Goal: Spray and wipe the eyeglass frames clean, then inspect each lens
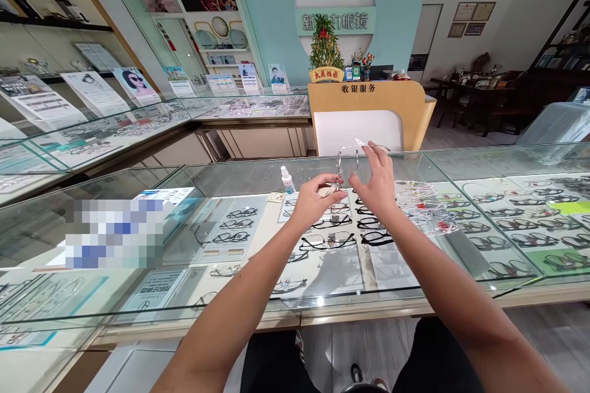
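A thin-rimmed pair of eyeglasses (340,163) is held up above the glass counter, with a small white tag near its top. My left hand (318,198) pinches its lower left part between thumb and fingers. On the other side, my right hand (377,177) has its fingertips and thumb on the frame. Just left of my hands, a small white bottle (287,180) stands upright on the glass beside a beige folded piece (275,197). Under the glass below my hands lie rows of dark-framed glasses (328,240).
The glass display counter (295,301) runs across in front of me. To the right lies a cluster of clear lenses with red marks (426,209). A blurred-out box (115,233) sits on the left. Beyond stands a wooden cashier desk (417,113); more showcases line the left wall.
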Demonstrator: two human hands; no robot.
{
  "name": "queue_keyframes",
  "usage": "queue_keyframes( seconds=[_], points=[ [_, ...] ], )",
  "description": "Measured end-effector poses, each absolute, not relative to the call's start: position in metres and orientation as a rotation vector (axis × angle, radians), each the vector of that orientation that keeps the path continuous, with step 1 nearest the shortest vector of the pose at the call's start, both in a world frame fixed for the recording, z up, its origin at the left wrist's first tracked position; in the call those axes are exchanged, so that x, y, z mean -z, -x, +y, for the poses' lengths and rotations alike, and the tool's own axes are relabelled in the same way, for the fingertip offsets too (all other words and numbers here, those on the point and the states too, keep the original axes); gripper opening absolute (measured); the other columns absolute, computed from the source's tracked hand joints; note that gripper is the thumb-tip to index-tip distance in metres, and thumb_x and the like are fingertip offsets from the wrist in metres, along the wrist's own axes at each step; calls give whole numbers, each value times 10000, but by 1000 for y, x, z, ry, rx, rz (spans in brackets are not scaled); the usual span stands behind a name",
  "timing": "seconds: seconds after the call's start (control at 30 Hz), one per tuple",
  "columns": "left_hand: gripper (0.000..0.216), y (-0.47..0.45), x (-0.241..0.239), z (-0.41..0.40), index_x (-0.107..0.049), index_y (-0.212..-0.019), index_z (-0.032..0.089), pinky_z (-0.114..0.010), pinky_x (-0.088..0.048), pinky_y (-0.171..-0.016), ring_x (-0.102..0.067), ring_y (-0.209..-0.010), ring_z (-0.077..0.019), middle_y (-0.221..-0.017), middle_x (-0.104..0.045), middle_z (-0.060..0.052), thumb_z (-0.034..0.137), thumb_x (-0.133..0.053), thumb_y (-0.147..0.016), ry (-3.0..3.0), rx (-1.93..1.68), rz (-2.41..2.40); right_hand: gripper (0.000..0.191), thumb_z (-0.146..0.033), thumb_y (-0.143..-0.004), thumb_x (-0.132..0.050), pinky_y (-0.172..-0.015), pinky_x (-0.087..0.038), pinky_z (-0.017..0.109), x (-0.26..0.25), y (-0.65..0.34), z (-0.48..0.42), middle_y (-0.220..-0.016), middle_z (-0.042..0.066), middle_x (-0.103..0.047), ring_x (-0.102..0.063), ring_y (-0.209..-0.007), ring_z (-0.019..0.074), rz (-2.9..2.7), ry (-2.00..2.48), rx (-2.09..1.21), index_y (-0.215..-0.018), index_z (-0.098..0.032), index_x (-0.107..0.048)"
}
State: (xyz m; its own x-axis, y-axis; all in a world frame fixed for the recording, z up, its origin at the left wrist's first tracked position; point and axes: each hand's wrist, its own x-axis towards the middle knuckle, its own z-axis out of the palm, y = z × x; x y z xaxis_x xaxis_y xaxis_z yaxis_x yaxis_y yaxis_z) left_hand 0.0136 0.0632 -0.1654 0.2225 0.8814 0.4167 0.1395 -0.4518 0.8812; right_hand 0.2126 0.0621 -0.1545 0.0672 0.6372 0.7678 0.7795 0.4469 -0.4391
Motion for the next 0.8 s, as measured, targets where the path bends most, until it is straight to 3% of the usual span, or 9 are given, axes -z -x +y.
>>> queue_keyframes(
  seconds=[0.2,0.33,0.6,0.8],
  points=[
    [467,-13,164,63,-798,-1130,219,-475,-592,-1073,-740,-1205,-314,-1233,-829,-101,517,-918,-792,-1760,-1346,1009,719,-138,-838,-572,-1283,-414,587,155,-216,63,-1654,163,-568,-504,-1509,375,-1714,1255,179,-1555,-192,-561],
    [517,-12,164,65,-788,-1163,210,-457,-610,-1027,-747,-1165,-304,-1246,-823,-108,553,-906,-794,-1719,-1404,1023,668,-81,-845,-522,-1275,-415,586,158,-215,64,-1627,179,-602,-503,-1495,384,-1767,1255,158,-1503,-134,-620],
    [505,-12,161,66,-773,-1136,201,-437,-605,-1016,-734,-1194,-299,-1203,-827,-107,548,-898,-792,-1596,-1597,1049,534,-120,-878,-557,-1245,-436,586,161,-214,65,-1551,181,-658,-548,-1442,400,-1799,1329,6,-1393,-150,-695],
    [536,-11,162,64,-742,-1205,219,-452,-615,-1023,-783,-1129,-292,-1275,-810,-112,548,-904,-815,-1708,-1501,989,435,-163,-917,-606,-1229,-445,593,158,-212,64,-1480,150,-713,-573,-1413,398,-1806,1305,-82,-1310,-207,-790]
  ],
)
